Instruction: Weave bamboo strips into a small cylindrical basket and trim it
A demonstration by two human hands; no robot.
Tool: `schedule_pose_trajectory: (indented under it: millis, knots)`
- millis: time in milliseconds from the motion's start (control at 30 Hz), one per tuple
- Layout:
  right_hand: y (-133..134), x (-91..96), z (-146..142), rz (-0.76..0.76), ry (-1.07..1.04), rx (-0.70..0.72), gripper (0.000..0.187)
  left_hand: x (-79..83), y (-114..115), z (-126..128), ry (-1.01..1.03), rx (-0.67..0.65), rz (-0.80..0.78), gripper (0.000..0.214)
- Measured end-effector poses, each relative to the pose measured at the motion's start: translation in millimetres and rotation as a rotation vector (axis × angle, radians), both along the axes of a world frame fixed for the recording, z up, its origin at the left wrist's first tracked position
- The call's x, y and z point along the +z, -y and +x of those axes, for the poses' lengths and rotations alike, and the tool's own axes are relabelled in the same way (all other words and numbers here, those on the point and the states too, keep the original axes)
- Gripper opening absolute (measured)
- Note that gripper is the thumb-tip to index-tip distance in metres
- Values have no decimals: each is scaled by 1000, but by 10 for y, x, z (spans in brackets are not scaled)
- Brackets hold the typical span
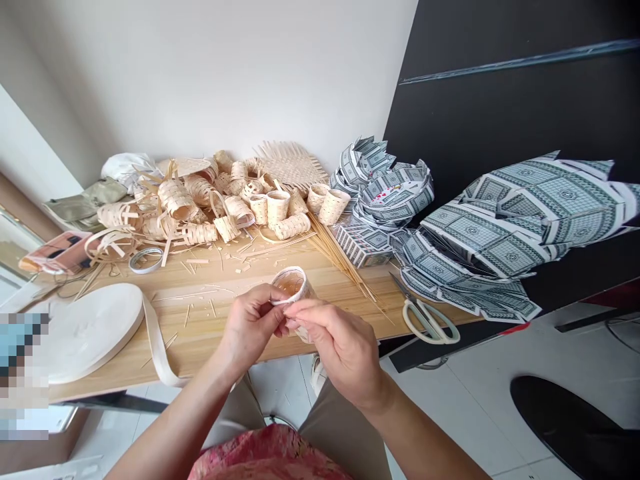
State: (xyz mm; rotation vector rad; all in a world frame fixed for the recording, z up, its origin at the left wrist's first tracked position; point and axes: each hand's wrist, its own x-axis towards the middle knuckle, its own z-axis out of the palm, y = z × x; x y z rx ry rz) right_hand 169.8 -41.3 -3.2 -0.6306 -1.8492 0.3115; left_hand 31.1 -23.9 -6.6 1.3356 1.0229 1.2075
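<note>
A small woven cup (303,285) with a white band round its rim is held just over the front edge of the table. My left hand (251,321) grips it at the near side of the rim, thumb and fingers pressed together. Against the same stretch of rim, my right hand (346,343) is closed in a pinch. Whatever lies between its fingertips is too small or hidden to make out. Fingers cover the cup's near wall, while its hollow inside shows from above.
Behind lies a heap of woven cups and strips (200,193). A roll of white band (95,333) and a tape ring (146,260) are at left. Thin sticks (345,257), scissors (427,317) and folded-card baskets (480,227) are at right. Scraps litter the wooden table (175,353).
</note>
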Motion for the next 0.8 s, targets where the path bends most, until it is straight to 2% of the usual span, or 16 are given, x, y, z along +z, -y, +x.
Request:
schedule_pose_trajectory:
  millis: [133,267,467,567,667,800]
  knots:
    - [70,-25,55,-173,-153,-23,15,-34,-9,-13,-26,81,68,18]
    - [235,1,145,-198,-191,-72,21,-52,-41,-66,-27,145,79,19]
    - [363,37,154,-115,-114,-73,31,-44,-68,-88,34,186,92,19]
    - [312,65,116,-61,-57,-170,30,-42,-58,-85,57,176,71,18]
    - [204,79,46,-36,30,-302,22,-33,-29,-90,116,162,54,18]
    - [63,66,-59,10,129,-363,17,-14,7,-96,163,148,38,16]
